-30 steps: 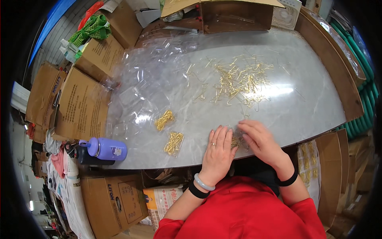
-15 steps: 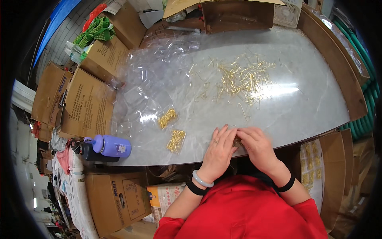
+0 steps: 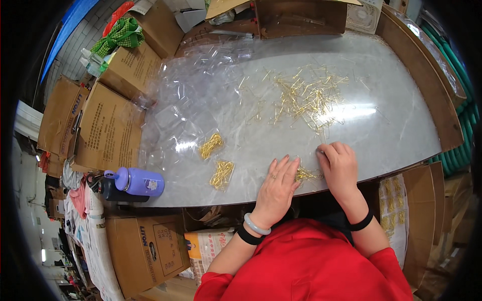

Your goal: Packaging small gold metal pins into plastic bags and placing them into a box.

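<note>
My left hand (image 3: 276, 188) lies at the table's near edge, fingers stretched out and thumb apart. It rests against the left side of a small bunch of gold wire hooks (image 3: 307, 174), which seems to sit in clear plastic; the hand partly covers it. To the right of that bunch, my right hand (image 3: 341, 168) has thumb and forefinger pinched on a thin gold hook (image 3: 323, 136). Farther off, a loose heap of gold hooks (image 3: 306, 95) is spread over the grey table (image 3: 391, 145). Two filled clear packs of hooks, one nearer (image 3: 221, 175) and one farther (image 3: 211, 146), lie left of my hands.
Clear plastic trays (image 3: 186, 100) cover the table's left part. A purple bottle (image 3: 145, 182) lies beside a black one at the near left corner. Cardboard boxes (image 3: 110, 130) line the left side, and a cardboard wall (image 3: 427, 75) borders the right. A small fan (image 3: 364, 17) stands behind.
My right hand has moved right and away from my left, uncovering the small bunch of hooks. It now pinches a hook near the heap. My left hand has stayed nearly still.
</note>
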Demonstrator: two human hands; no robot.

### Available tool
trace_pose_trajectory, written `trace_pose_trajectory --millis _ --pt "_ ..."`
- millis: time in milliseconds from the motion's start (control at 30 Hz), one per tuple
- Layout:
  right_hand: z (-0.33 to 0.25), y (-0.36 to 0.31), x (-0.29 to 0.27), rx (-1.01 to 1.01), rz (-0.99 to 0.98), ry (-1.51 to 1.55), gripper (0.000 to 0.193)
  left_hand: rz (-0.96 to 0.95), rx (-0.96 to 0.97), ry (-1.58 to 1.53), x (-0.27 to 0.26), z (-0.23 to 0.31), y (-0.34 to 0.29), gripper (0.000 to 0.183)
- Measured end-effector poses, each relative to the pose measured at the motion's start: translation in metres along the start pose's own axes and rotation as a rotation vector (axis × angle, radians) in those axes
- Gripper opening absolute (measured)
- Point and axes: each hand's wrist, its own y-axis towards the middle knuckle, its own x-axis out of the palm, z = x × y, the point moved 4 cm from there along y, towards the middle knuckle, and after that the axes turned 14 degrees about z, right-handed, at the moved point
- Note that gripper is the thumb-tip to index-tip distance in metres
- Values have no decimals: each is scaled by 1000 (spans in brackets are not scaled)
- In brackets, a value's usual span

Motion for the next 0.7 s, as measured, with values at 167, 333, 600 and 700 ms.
trace_pose_trajectory --millis 167,333,600,700 --pt "0 5 6 130 -42 455 22 10 15 3 -1 1 2 58" --pt "-19 -7 -29 -54 -78 266 29 31 19 -3 -1 -1 -2 57" --pt "-23 -10 -12 -99 -11 4 37 -26 74 -27 -1 0 2 56" --pt "-27 -8 -1 -252 -64 66 35 9 31 -42 -2 2 3 59"
